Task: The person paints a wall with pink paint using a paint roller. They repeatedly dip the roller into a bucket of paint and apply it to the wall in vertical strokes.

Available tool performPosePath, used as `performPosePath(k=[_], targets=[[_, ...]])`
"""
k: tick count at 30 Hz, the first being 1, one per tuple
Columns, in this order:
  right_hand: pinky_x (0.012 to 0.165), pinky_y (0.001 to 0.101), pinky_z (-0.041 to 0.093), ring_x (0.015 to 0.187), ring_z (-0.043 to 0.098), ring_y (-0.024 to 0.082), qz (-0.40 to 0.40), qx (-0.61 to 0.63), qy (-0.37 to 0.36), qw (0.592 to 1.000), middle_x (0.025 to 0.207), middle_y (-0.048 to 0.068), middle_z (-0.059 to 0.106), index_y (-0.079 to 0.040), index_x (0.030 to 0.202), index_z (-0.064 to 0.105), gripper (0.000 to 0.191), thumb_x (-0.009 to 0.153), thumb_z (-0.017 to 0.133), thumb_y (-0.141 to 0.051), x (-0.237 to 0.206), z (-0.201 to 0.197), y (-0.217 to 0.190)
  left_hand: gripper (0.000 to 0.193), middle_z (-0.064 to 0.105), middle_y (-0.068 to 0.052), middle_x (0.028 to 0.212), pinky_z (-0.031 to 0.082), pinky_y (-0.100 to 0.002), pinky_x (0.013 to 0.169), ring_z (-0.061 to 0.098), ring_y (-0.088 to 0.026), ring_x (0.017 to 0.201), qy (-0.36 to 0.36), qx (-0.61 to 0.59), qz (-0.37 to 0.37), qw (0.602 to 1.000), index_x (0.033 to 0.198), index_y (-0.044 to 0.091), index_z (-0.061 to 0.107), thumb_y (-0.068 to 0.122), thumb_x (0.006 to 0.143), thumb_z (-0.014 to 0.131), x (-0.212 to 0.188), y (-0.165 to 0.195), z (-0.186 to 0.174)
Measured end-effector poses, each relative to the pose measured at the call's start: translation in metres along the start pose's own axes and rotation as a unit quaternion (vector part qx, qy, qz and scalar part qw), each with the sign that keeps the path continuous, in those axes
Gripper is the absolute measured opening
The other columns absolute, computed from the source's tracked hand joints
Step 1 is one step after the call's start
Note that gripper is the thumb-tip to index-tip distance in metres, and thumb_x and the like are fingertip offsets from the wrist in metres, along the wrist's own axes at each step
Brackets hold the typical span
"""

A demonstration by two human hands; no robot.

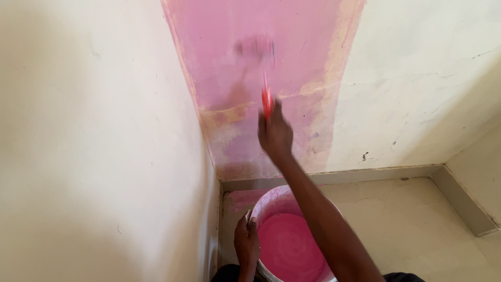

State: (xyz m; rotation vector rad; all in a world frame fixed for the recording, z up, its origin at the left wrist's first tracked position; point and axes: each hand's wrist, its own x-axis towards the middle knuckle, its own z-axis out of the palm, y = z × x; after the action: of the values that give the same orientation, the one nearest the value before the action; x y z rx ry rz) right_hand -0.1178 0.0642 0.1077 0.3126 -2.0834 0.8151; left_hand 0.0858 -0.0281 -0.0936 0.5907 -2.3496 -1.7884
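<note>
A cream plaster wall meets another in a corner, and a broad vertical band of pink paint covers the strip beside that corner; the band is patchy lower down, with bare plaster showing near the skirting, and the walls on either side are unpainted. On the pale floor stands a round white bucket of pink paint, close to the corner. The right hand is closed around the red handle of a small paint roller, blurred, pressed against the pink band. The left hand grips the bucket's rim.
</note>
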Motion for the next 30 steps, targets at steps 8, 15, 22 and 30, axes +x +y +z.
performPosePath(k=[8,15,22,30], targets=[[0.056,0.0497,0.056,0.070,0.071,0.040,-0.068,0.016,0.047,0.996,0.089,0.020,0.071,0.003,0.141,0.036,0.045,0.113,0.054,-0.028,0.141,-0.024,-0.035,0.040,0.073,-0.016,0.118,0.053,-0.041,0.095,0.071,-0.030,0.107,-0.002,-0.013,0.017,1.000,0.131,0.008,0.066,0.031,0.102,0.050,-0.001,0.004,0.000],[0.054,0.0548,0.051,0.061,0.065,0.045,-0.001,-0.053,0.000,0.999,0.073,0.024,0.065,0.011,0.140,0.040,0.055,0.106,0.059,-0.029,0.026,-0.024,0.013,0.041,0.073,-0.016,0.118,0.053,-0.041,0.094,0.070,-0.031,0.107,0.014,-0.008,0.022,1.000,0.131,0.008,0.066,0.033,0.102,0.051,-0.004,0.000,0.002],[0.053,0.0567,0.051,0.063,0.065,0.048,0.084,-0.028,-0.087,0.992,0.071,0.026,0.065,0.002,0.116,0.046,0.035,0.104,0.058,-0.028,-0.119,-0.027,0.071,0.042,0.073,-0.017,0.119,0.053,-0.040,0.095,0.070,-0.031,0.109,0.015,0.000,0.015,1.000,0.133,0.006,0.064,0.032,0.103,0.051,-0.007,-0.004,0.007],[0.054,0.0558,0.052,0.064,0.066,0.046,0.078,-0.013,-0.039,0.996,0.074,0.026,0.066,0.008,0.129,0.045,0.046,0.105,0.059,-0.029,-0.084,-0.036,0.095,0.043,0.074,-0.017,0.118,0.053,-0.040,0.094,0.071,-0.030,0.108,0.025,-0.037,0.045,0.998,0.132,0.007,0.066,0.033,0.101,0.053,-0.006,-0.011,0.021]])
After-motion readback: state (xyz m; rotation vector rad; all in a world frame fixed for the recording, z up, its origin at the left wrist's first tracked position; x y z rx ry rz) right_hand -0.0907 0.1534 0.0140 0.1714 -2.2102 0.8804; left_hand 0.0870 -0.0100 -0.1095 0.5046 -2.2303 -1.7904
